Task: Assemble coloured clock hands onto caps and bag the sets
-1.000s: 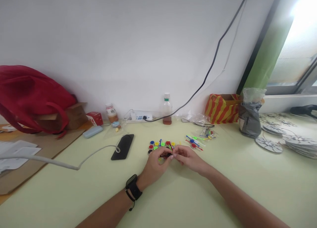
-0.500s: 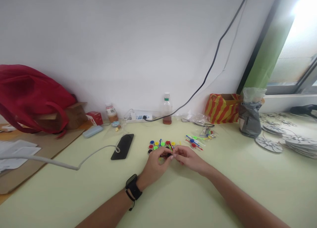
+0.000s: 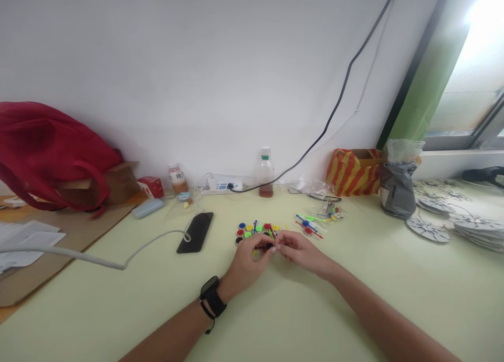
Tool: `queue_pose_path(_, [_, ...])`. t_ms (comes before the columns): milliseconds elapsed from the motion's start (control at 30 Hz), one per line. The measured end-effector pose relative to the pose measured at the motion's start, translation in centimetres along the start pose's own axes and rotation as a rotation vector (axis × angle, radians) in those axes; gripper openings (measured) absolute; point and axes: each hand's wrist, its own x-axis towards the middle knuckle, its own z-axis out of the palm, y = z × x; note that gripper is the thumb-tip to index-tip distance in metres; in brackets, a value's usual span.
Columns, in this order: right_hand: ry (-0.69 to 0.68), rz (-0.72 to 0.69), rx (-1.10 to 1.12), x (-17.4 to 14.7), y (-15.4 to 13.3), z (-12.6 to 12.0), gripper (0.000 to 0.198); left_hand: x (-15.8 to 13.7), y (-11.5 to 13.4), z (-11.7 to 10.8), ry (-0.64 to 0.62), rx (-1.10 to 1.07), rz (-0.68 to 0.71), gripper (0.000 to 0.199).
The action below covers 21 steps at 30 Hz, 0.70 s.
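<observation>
My left hand [image 3: 247, 261], a black watch on its wrist, is closed with thumb and fingers around a small dark round piece [image 3: 269, 246]. Fingertips of my right hand [image 3: 301, 252] are pinched at that piece's right edge; what they grip is too small to make out. Just beyond the hands lie several small round discs [image 3: 249, 227] in blue, yellow, red, green and black, partly hidden by the left fingers. Thin coloured plastic arrows [image 3: 309, 225] lie beyond my right hand, with a red disc among them.
A black phone [image 3: 196, 233] lies left, a pale cable [image 3: 153, 240] arching over it. At the wall stand a bottle [image 3: 266, 176], a power strip [image 3: 224, 186] and a striped bag [image 3: 350, 173]. Round grey-white plates [image 3: 478, 228] are stacked right. A red bag [image 3: 51, 147] sits far left.
</observation>
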Motion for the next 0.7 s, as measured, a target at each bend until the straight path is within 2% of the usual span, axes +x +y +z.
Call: queue_pose_path(700, [0.026, -0.007, -0.001, -0.11, -0.59, -0.24, 0.043, 0.26, -0.17, -0.12, 0.032, 0.000, 0.008, 0.012])
